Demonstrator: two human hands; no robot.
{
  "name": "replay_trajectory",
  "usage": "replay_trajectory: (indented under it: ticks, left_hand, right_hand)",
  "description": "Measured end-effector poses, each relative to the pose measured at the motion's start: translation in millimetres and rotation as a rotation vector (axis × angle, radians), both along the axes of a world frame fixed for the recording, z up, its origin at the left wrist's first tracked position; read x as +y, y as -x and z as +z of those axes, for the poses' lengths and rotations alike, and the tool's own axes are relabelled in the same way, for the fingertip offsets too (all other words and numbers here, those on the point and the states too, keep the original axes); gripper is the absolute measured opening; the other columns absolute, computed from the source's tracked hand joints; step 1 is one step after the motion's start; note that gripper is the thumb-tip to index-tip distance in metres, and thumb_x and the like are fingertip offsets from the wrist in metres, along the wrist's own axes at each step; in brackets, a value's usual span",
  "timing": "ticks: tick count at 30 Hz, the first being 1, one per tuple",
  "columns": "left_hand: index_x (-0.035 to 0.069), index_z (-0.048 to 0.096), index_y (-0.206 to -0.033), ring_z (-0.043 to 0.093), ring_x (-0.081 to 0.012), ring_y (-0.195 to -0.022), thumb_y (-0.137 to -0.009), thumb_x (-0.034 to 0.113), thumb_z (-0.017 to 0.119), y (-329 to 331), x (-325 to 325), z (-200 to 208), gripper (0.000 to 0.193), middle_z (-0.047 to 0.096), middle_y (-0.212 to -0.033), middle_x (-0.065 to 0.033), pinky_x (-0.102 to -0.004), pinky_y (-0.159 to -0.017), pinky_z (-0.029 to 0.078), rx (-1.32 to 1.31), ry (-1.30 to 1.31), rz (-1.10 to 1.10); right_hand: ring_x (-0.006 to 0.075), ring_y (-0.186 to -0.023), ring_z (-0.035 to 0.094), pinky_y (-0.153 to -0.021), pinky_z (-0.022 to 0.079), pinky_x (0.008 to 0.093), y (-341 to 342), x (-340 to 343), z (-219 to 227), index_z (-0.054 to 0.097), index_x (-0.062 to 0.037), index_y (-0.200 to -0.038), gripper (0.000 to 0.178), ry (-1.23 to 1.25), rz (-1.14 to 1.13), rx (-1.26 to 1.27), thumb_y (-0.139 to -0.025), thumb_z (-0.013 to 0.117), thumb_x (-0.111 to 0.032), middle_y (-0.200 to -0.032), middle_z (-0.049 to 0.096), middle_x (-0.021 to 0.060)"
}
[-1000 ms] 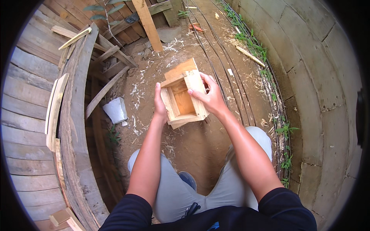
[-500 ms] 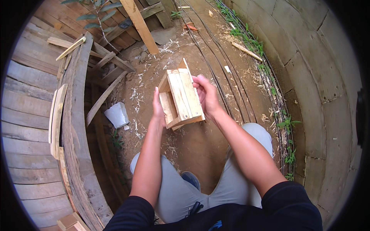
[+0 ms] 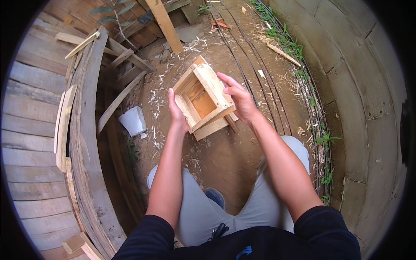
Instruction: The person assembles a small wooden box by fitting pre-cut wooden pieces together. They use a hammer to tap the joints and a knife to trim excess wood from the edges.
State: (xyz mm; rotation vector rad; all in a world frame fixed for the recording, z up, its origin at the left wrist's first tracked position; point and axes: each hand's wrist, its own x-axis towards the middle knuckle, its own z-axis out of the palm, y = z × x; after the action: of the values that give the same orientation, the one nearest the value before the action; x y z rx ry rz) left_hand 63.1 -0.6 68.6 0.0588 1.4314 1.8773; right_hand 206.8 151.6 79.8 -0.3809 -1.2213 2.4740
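Note:
Between my two hands I hold a small wooden box (image 3: pixel 215 89) of pale boards, tilted, with its open side facing up toward me. Its inner walls and an orange-brown back board show through the opening. My left hand (image 3: pixel 177 113) supports the left side, thumb along the edge and the other fingers hidden beneath. On the right side, my right hand (image 3: pixel 241 99) grips the box, its thumb and index finger showing near the upper board. A board and a narrow strip stick out below the box's near end.
To the left runs a rough wooden bench (image 3: pixel 86 143) with loose wood strips on its edge. A pale stone block (image 3: pixel 133 121) lies on the dirt floor (image 3: pixel 216 160). Black cables (image 3: pixel 255 78) stretch along the ground near a block wall (image 3: pixel 359 108). A wooden post (image 3: pixel 166 26) leans ahead.
The box has been turned in my hands, so its opening and inner back board now face me more. My right hand has shifted slightly right, with thumb and index finger more visible.

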Motion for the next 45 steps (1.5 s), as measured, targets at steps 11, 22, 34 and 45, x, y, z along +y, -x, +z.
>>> replay_trajectory:
  ticks: [11, 22, 34, 45]
  left_hand:
    - [-0.001, 0.035, -0.149, 0.054, -0.0312, -0.129, -0.098, 0.07, 0.031, 0.1, 2.5, 2.5, 0.088, 0.05, -0.141, -0.0246, -0.0437, -0.107, 0.045, 0.127, 0.11, 0.012]
    - [-0.002, 0.033, -0.151, 0.048, -0.0318, -0.134, -0.097, 0.071, 0.032, 11.3, 1.1, -22.7, 0.091, 0.046, -0.145, -0.0257, -0.0426, -0.112, 0.039, 0.139, 0.122, 0.013]
    - [-0.003, 0.037, -0.148, 0.05, -0.0296, -0.133, -0.098, 0.068, 0.037, 6.8, 2.1, -11.3, 0.087, 0.049, -0.143, -0.0234, -0.0412, -0.111, 0.04, 0.198, 0.016, 0.064]
    - [-0.01, 0.055, -0.134, 0.057, -0.03, -0.125, -0.096, 0.069, 0.046, 12.3, -2.4, -31.2, 0.089, 0.061, -0.133, -0.025, -0.0375, -0.109, 0.04, 0.435, 0.363, 0.096]
  right_hand:
    - [0.0247, -0.122, 0.053, -0.108, 0.04, 0.0357, 5.9, 4.0, -18.9, 0.04, 0.0042, -0.147, 0.062, 0.088, -0.175, -0.003, -0.095, 0.05, -0.028, -0.137, 0.052, 0.0212]
    - [0.0209, -0.111, 0.058, -0.102, 0.044, 0.0337, 11.5, 8.3, -28.0, 0.051, 0.0041, -0.139, 0.053, 0.076, -0.253, -0.035, -0.097, 0.052, -0.029, -0.124, 0.061, 0.0159]
    - [0.0192, -0.116, 0.059, -0.103, 0.044, 0.0316, 15.3, 11.2, -33.9, 0.048, 0.0067, -0.142, 0.059, -0.266, -0.156, -0.011, -0.096, 0.061, -0.027, -0.126, 0.063, 0.0148]
    - [0.0239, -0.126, 0.053, -0.109, 0.039, 0.035, 20.9, 1.0, -43.8, 0.041, 0.0096, -0.144, 0.072, -0.364, -0.153, -0.253, -0.095, 0.066, -0.037, -0.135, 0.057, 0.0215]
